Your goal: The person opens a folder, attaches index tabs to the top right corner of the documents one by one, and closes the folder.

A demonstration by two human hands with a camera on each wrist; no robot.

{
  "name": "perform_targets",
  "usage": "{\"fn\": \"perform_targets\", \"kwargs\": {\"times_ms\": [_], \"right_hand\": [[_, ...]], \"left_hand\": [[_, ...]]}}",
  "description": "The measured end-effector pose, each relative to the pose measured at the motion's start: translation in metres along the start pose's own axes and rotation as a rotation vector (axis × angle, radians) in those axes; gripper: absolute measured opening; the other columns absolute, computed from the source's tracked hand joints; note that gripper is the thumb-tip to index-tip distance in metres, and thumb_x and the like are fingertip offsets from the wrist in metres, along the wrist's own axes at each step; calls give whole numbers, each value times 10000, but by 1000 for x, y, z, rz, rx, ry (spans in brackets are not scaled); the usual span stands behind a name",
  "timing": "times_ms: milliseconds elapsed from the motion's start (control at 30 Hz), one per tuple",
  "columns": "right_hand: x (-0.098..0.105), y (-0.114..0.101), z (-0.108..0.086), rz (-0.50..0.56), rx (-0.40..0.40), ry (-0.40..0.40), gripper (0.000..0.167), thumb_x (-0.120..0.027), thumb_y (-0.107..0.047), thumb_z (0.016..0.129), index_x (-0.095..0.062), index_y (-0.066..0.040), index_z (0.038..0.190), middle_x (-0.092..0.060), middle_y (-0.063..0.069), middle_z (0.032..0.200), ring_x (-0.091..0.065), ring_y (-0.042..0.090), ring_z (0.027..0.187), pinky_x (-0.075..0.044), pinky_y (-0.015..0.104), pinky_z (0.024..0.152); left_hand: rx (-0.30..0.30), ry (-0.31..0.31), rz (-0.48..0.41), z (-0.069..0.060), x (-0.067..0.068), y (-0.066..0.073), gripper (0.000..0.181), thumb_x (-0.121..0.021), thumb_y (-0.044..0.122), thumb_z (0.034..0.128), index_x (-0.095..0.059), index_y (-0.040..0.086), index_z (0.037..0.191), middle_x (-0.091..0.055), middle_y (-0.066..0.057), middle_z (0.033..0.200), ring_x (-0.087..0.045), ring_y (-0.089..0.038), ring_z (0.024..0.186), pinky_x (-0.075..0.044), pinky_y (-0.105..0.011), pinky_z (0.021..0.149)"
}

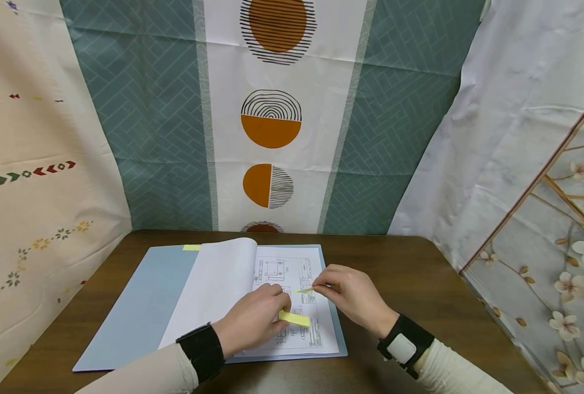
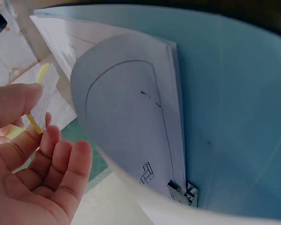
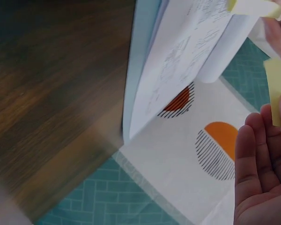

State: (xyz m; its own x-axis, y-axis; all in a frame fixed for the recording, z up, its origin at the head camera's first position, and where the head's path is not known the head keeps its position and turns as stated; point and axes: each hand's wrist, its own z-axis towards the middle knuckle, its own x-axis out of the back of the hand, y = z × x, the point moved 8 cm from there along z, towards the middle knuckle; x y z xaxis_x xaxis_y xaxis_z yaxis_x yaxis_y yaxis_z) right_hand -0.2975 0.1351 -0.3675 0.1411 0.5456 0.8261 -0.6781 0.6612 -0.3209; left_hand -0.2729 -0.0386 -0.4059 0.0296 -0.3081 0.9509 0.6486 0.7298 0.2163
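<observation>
Both hands, left (image 1: 258, 316) and right (image 1: 353, 295), closed in fingertip pinches, hold slim yellow paper strips (image 1: 296, 319) by one end, probably leaving the rest unobstructed.

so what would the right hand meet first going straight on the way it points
Likely the curled-over white page ahead of the right hand, though depth is unclear and it could brush the drawing sheet first.
</observation>
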Motion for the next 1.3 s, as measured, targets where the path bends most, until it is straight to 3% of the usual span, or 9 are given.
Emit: {"fn": "perform_targets", "kwargs": {"times_ms": [333,767,1100,1300], "right_hand": [[0,11,-4,-17,-23,-5,183,-892,-86,941,-844,-205,1072,-741,-141,1019,-643,34,876,-601,286,803],[-4,16,-7,-18,-39,2,198,-893,-75,938,-847,-204,1080,-728,-158,993,-617,30,832,-571,266,751],[-6,19,-9,-23,-63,-15,197,-893,-78,938,-849,-195,1090,-726,-152,991,-614,45,835,-575,261,756],[-7,19,-10,-28,-68,-17,192,-896,-82,935,-852,-187,1089,-722,-153,982,-610,50,830,-573,258,752]], "left_hand": [[-44,-44,-48,-18,1,15,195,-918,223,899,-751,199,999,-640,98,996,-534,-96,923,-513,-248,835],[-128,-76,-55,-39,-10,39,193,-891,215,898,-722,237,988,-539,168,909,-484,-27,868,-441,-188,747],[-188,-108,-62,-46,-22,45,177,-900,264,922,-740,242,993,-536,183,884,-478,-5,826,-438,-175,775],[-183,-162,-65,-48,-30,43,205,-921,276,905,-745,251,1007,-526,199,857,-471,6,809,-433,-183,764]]}}
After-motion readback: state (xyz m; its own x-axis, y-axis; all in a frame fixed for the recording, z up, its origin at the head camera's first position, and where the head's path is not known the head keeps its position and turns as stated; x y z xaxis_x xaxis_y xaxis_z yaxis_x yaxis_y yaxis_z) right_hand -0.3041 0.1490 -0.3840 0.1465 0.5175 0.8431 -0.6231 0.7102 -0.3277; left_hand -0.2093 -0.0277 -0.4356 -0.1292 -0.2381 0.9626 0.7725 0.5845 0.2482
